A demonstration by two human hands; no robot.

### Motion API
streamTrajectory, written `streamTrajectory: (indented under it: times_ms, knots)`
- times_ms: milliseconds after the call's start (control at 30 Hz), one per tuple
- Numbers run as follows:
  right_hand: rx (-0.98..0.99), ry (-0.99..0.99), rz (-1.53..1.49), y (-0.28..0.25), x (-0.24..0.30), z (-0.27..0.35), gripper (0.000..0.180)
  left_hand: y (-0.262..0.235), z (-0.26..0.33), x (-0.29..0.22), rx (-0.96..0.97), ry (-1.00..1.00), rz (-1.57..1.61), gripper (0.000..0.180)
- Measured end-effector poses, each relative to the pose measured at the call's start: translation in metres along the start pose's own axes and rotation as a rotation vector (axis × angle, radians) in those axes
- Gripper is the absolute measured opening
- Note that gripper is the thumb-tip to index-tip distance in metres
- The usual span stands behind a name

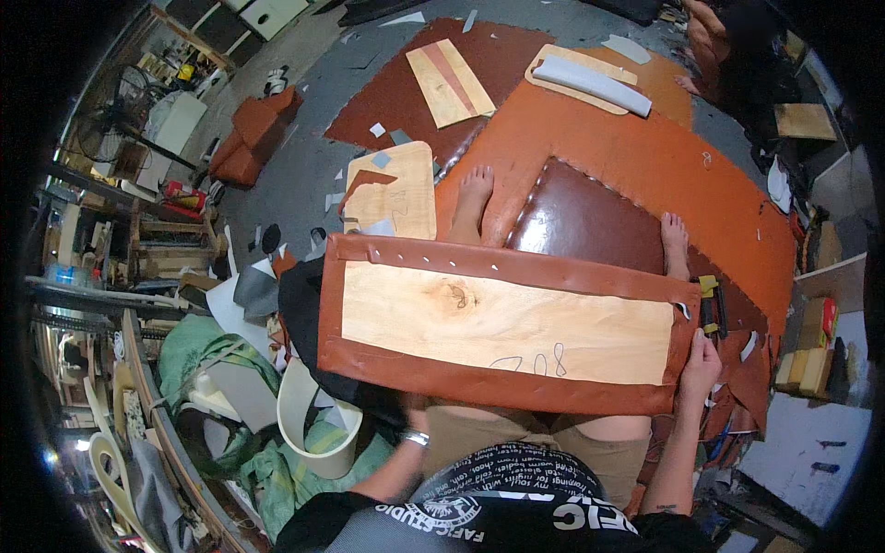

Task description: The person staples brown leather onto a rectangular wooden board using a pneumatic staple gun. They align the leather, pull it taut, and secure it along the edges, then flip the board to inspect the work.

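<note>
A long wooden board (516,318) lies across my lap, its bare pale face up. Brown leather (498,394) is folded over its edges as a border, with several small white marks along the far strip. My right hand (702,367) grips the panel's right end, thumb at the leather edge. My left hand (411,407) is blurred and mostly hidden at the panel's near left edge; its fingers do not show. On that wrist sits a silver band (417,439). A yellow and black tool (708,306) lies just beyond the panel's right end.
Brown and orange leather sheets (608,124) cover the floor ahead, with wooden boards (450,83) and scraps on them. A cream bin (318,442) and green sacking (207,350) stand at my left. Another person's leg (705,41) shows at the far right.
</note>
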State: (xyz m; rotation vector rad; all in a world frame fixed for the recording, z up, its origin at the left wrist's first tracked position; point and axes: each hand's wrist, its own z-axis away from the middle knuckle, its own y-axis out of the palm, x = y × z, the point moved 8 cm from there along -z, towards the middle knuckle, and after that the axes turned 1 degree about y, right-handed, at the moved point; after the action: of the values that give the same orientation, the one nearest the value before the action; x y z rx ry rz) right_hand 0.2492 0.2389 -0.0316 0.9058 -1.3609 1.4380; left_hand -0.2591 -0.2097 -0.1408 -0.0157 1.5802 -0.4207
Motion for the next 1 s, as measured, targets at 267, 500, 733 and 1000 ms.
streamTrajectory:
  times_ms: [267, 500, 733, 1000]
  knots:
    - [-0.022, -0.071, 0.049, -0.004, 0.002, -0.008, 0.034, -0.058, -0.067, 0.022, 0.096, 0.032, -0.286, 0.059]
    - [-0.028, -0.03, 0.023, 0.003, 0.008, -0.003, 0.031, -0.002, -0.032, 0.052, 0.014, 0.268, -0.182, 0.06]
    - [-0.016, -0.069, 0.006, 0.001, 0.014, -0.002, 0.029, -0.061, -0.069, -0.004, 0.074, -0.067, 0.492, 0.046]
    - [-0.023, -0.101, 0.097, 0.01, 0.028, -0.003, 0.03, 0.016, -0.028, 0.031, 0.094, 0.159, -0.172, 0.047]
